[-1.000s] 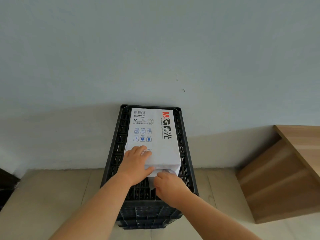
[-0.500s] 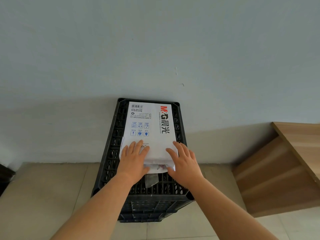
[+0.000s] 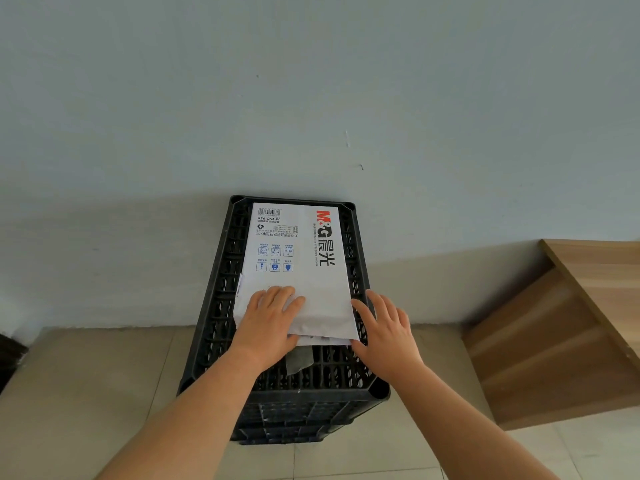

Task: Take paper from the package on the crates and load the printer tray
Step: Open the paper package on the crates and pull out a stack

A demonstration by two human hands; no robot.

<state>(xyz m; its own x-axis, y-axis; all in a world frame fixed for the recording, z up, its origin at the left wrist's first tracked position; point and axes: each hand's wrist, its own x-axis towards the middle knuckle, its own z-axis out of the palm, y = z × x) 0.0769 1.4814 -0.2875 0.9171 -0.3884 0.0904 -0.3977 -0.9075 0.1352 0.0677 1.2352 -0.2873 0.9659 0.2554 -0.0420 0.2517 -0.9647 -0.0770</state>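
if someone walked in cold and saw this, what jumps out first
The white wrapped paper package with the red and black logo, lying flat on the stack of black plastic lattice crates against the pale blue wall. Next, the two bare hands at its near end: the left hand flat on top, the right hand open at its right edge. A light wooden desk stands at the right.

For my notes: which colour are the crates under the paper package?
Black crates, seen best in the head view.
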